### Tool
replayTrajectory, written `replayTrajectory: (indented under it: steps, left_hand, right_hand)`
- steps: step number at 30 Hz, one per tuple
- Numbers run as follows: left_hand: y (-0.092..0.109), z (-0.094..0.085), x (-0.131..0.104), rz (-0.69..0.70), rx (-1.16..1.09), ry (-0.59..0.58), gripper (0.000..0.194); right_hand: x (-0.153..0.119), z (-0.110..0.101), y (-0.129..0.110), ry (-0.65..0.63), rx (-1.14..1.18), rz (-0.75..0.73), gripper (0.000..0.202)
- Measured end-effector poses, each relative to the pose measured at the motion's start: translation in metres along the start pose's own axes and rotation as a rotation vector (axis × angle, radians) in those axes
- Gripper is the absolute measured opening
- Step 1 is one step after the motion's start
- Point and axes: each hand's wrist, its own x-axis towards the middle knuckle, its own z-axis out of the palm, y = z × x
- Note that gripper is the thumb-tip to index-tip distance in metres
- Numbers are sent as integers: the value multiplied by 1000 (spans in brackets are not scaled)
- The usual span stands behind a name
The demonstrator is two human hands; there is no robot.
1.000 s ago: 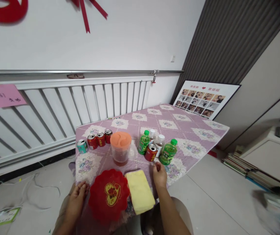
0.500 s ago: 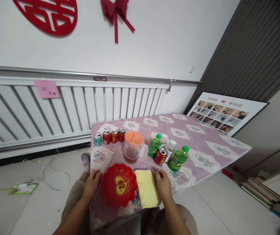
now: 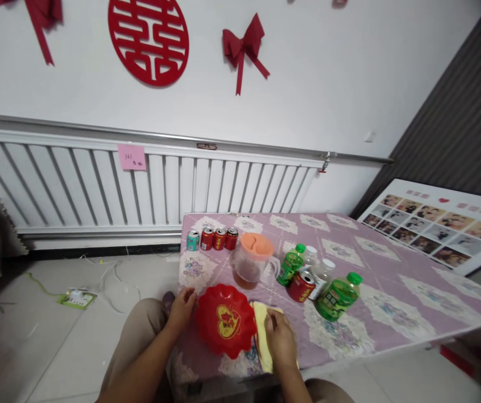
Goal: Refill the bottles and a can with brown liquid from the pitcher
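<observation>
On the table's near left corner lies a red scalloped plate (image 3: 226,321) with a yellow heart print. My left hand (image 3: 184,306) rests at the table edge just left of the plate, its fingers curled together; whether they pinch anything is too small to tell. Right of the plate is a folded yellow cloth (image 3: 262,336). My right hand (image 3: 281,337) lies over this cloth with bent fingers touching it, and covers much of it. Behind the plate stands a clear pitcher (image 3: 249,268) with an orange lid and some brown liquid.
One teal can (image 3: 192,240) and three red cans (image 3: 219,239) line the back left. Green bottles (image 3: 339,296), white-capped bottles (image 3: 322,275) and a red can (image 3: 302,286) stand right of the pitcher. A radiator (image 3: 168,184) runs behind the table (image 3: 374,252).
My right hand has moved from the cloth's right edge onto its top. The view has swung left, so the table and its objects appear farther right.
</observation>
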Motion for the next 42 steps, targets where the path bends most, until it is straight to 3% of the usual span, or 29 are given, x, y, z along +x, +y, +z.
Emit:
replayTrajectory:
  steps: [18, 27, 36, 39, 42]
  left_hand:
    - [-13, 1, -5, 10, -121, -9, 54]
    - [-5, -1, -11, -94, -247, -5, 60]
    - [-3, -4, -5, -170, -236, -46, 63]
    - [5, -1, 5, -114, -194, -63, 60]
    - [23, 5, 27, 41, -97, -49, 53]
  right_hand:
    - [-2, -1, 4, -13, -109, -73, 40]
    - [-2, 1, 9, -17, -95, -84, 40]
    - [-3, 2, 14, -24, -66, -82, 41]
    - [-2, 3, 20, -32, -56, -75, 42]
    - [-2, 5, 24, -41, -58, -57, 44]
